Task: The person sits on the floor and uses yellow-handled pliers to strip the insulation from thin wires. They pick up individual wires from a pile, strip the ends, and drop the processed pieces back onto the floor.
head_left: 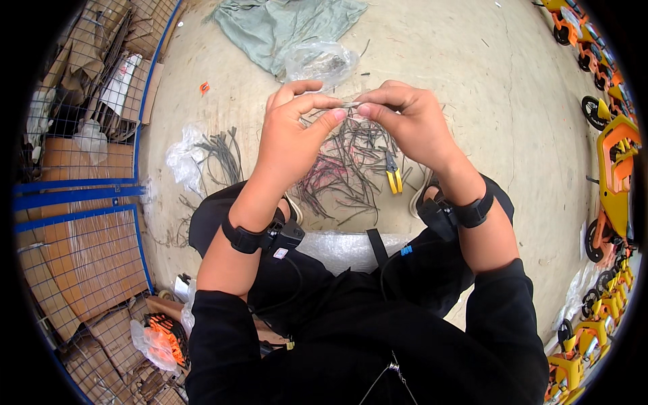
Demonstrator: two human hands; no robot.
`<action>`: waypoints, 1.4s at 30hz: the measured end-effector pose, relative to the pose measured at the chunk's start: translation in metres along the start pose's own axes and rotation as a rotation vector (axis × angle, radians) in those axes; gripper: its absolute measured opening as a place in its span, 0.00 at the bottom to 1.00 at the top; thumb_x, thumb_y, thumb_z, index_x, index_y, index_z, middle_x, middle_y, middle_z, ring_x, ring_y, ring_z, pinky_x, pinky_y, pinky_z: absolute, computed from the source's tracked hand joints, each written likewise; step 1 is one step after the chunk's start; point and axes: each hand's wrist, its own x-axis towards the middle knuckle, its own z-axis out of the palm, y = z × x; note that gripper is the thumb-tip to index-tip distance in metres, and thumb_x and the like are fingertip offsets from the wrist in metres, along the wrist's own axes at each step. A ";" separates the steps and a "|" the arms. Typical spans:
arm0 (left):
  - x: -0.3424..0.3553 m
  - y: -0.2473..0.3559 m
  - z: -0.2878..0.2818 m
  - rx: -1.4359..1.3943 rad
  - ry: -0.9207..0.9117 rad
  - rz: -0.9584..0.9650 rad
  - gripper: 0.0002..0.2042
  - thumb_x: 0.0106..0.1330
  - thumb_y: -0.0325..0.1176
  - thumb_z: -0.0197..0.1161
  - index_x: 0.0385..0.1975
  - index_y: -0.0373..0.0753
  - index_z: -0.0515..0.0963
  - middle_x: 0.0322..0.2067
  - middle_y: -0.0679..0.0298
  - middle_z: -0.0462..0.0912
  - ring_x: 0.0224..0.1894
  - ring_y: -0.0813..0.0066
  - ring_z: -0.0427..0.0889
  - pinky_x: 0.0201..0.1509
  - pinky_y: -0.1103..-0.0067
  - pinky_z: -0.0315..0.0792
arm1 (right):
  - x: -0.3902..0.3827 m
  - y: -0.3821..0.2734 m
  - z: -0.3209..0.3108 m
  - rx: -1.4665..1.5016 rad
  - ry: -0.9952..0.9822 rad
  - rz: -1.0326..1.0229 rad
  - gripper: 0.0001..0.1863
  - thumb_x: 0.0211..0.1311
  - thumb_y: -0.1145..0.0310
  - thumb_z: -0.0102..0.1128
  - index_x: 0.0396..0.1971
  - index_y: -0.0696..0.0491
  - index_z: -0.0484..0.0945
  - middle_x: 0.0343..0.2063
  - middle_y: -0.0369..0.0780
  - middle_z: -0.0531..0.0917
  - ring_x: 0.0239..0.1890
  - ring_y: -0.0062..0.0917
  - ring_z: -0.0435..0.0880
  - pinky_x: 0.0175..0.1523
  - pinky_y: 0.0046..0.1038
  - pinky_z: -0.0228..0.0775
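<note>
My left hand (300,128) and my right hand (401,121) meet high over the pile, thumbs and forefingers pinched on a thin greyish wire piece (351,104) that spans between them. Below them, on the floor, is a tangle of dark short wires (347,179) with some red strands. Yellow-handled pliers with a dark head (393,175) lie at the pile's right. A bundle of dark cut lengths (226,152) lies to the left beside crumpled clear plastic (185,158).
A green-grey sack (280,23) and clear bag (317,64) lie ahead. Blue wire-mesh cages (135,158) with cardboard stand left, an orange-and-black item (172,337) nearby. Yellow-orange small bikes (611,182) line the right. Bubble wrap (337,253) lies between my legs.
</note>
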 end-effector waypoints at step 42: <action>0.000 -0.013 0.016 -1.099 -0.025 -0.452 0.10 0.72 0.34 0.57 0.41 0.34 0.79 0.31 0.64 0.82 0.29 0.81 0.75 0.37 0.83 0.72 | 0.001 0.002 0.015 0.683 -0.040 0.418 0.16 0.67 0.60 0.60 0.42 0.59 0.84 0.18 0.28 0.73 0.21 0.11 0.67 0.26 0.16 0.59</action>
